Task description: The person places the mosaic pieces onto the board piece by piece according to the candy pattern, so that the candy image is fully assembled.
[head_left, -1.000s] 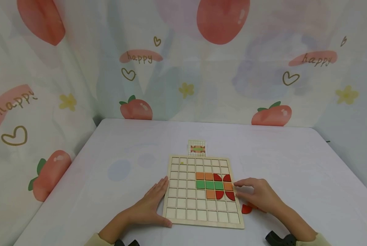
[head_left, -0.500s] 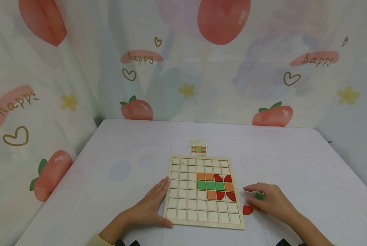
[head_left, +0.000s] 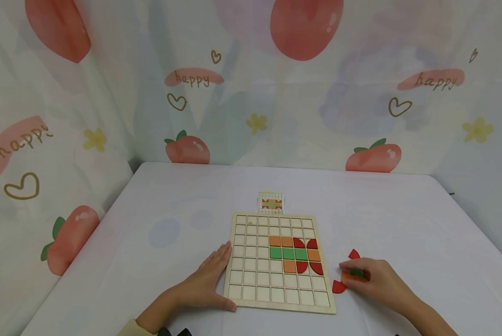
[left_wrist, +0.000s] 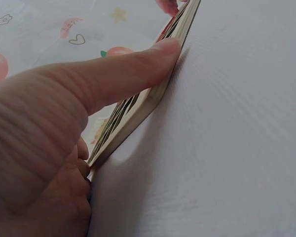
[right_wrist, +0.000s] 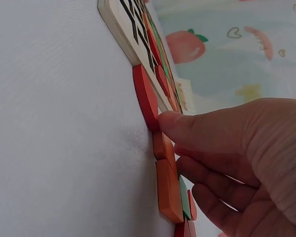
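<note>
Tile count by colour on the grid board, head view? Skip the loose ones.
Green tiles: 3
Orange tiles: 4
Red tiles: 4
Total on the board: 11

The pale board [head_left: 280, 308], gridded and lying flat, touches the left grip [head_left: 200, 285] along its left side. Set in its cells, between both grips, are three green squares [head_left: 288, 253], four orange squares [head_left: 289, 266] and four red quarters [head_left: 301, 267]. Loose at the right grip [head_left: 378, 281]: a red piece [head_left: 339, 286] boardward, another red piece [head_left: 354, 254] just beyond, orange [head_left: 345, 277] and green [head_left: 357, 272] pieces partly hidden by its fingers.
</note>
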A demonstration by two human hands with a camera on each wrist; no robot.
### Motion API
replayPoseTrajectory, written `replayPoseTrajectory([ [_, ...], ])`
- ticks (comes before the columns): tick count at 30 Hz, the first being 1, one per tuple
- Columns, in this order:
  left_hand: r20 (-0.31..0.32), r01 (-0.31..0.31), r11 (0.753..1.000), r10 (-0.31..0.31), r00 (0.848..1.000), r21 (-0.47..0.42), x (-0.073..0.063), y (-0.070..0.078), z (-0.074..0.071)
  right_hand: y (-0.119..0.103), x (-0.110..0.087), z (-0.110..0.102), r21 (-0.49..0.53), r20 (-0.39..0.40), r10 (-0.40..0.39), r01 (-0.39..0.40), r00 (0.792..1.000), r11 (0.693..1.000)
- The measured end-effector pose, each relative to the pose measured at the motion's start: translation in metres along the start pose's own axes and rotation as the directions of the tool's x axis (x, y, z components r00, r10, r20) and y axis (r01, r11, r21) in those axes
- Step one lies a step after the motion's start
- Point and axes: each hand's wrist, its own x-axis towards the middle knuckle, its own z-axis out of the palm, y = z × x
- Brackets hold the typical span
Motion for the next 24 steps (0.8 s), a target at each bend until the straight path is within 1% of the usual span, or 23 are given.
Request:
replayPoseTrajectory([
  [3,-0.002,0.001,1.0,-0.001,1.0,-0.002,0.0,-0.0001,0.0002,0.0002,-0.0013,-0.0014,0.0,0.01,-0.004,0.004,1.0,1.0],
  [10,-0.007,-0.009,1.0,0.009,1.0,0.0,-0.0007,-0.0002,0.0006,0.0006,-0.0026,-0.0054,0.022,0.082,0.035,-0.037,0.996,0.999],
  [14,-0.007,-0.006,1.0,0.006,1.0,0.003,-0.0009,0.0003,0.0003,0.0008,-0.0034,-0.0063,0.018,0.101,0.035,-0.037,0.994,0.999],
  [18,-0.001,0.004,1.0,-0.004,1.0,0.0,-0.0007,0.0015,-0.0003,0.0011,-0.0038,-0.0061,-0.003,0.097,0.032,-0.032,0.995,0.999],
  [24,0.001,0.004,1.0,-0.004,1.0,0.012,-0.0006,0.0019,-0.0012,0.0016,-0.0036,-0.0059,-0.039,0.063,-0.002,0.004,0.998,0.999],
])
